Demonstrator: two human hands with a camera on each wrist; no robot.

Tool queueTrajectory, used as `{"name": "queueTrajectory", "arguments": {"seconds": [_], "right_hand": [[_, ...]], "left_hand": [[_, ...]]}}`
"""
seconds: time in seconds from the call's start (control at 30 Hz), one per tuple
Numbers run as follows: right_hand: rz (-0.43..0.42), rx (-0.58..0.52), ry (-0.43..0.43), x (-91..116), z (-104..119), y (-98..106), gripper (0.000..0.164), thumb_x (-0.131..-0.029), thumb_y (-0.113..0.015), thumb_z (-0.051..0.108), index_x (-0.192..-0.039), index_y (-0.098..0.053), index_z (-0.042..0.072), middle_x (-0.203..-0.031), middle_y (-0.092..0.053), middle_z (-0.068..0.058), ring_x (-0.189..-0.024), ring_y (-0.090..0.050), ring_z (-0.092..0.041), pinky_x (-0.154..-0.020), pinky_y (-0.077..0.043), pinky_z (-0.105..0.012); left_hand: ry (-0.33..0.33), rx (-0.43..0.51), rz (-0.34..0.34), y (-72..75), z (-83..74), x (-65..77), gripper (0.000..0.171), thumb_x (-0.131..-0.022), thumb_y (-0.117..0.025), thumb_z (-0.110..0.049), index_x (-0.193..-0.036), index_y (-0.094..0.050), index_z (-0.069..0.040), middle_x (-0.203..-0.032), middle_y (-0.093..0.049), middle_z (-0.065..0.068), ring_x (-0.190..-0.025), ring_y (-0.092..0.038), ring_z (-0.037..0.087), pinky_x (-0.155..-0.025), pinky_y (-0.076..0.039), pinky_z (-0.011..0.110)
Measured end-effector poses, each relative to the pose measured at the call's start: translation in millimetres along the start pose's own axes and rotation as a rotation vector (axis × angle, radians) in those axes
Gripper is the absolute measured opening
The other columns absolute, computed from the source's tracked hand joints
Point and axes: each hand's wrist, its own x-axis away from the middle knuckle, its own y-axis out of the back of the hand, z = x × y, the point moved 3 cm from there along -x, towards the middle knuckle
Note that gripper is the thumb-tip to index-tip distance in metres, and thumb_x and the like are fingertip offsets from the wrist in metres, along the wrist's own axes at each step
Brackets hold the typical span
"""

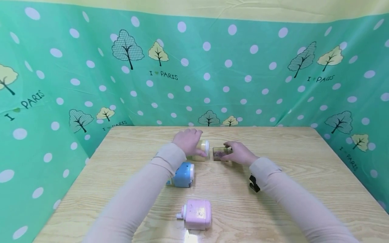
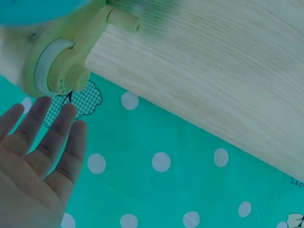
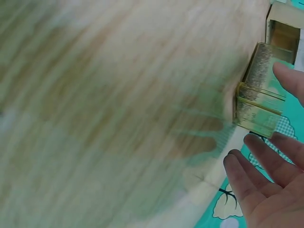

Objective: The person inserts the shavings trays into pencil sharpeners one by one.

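Note:
A pale yellow crank pencil sharpener (image 1: 201,145) is near the back middle of the table, and its crank (image 2: 78,76) shows in the left wrist view. My left hand (image 1: 188,142) holds its body, thumb on the near side, fingers on the far side. Just to its right, a see-through shavings drawer (image 1: 218,154) with dark shavings is out of the sharpener. My right hand (image 1: 238,153) holds this drawer between thumb and fingers. In the right wrist view the drawer stands close before the sharpener's open slot (image 3: 283,40).
A blue pencil sharpener (image 1: 183,175) lies below my left wrist, partly hidden by the sleeve. Nearer me is a pink pencil sharpener (image 1: 197,214) with its crank to the left. The wooden table (image 1: 273,206) meets a green dotted cloth (image 1: 206,84) at the back and sides.

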Motion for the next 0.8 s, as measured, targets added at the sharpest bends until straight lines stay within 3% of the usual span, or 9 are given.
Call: {"name": "queueTrajectory", "arguments": {"seconds": [0.4,0.63,0.8], "right_hand": [[-0.012,-0.011,-0.020,-1.9,-6.5,-3.3,0.065,-0.081,-0.079,0.025,-0.134,-0.060,-0.006,-0.129,-0.064,-0.023,-0.118,-0.059,-0.039,-0.105,-0.045,-0.053],[-0.006,-0.027,-0.025,-3.6,-8.1,-4.0,0.066,-0.080,-0.080,0.027,-0.133,-0.060,-0.006,-0.128,-0.065,-0.022,-0.110,-0.062,-0.035,-0.101,-0.049,-0.050],[-0.014,-0.034,-0.022,-4.2,-9.3,-3.3,0.064,-0.080,-0.080,0.026,-0.133,-0.061,-0.006,-0.126,-0.066,-0.021,-0.106,-0.063,-0.031,-0.098,-0.050,-0.049]], "left_hand": [[0.027,0.003,0.035,-6.2,-1.4,-3.8,0.103,-0.071,-0.068,-0.070,-0.147,-0.050,-0.003,-0.140,-0.059,0.013,-0.122,-0.059,0.031,-0.096,-0.054,0.045],[0.026,-0.009,0.053,-5.0,1.2,-4.3,0.090,-0.070,-0.071,-0.066,-0.135,-0.061,-0.005,-0.126,-0.067,0.010,-0.107,-0.065,0.027,-0.087,-0.058,0.042],[0.012,-0.007,0.067,-3.4,2.5,-4.6,0.080,-0.074,-0.072,-0.060,-0.132,-0.065,-0.005,-0.126,-0.068,0.010,-0.108,-0.066,0.026,-0.088,-0.058,0.041]]}}
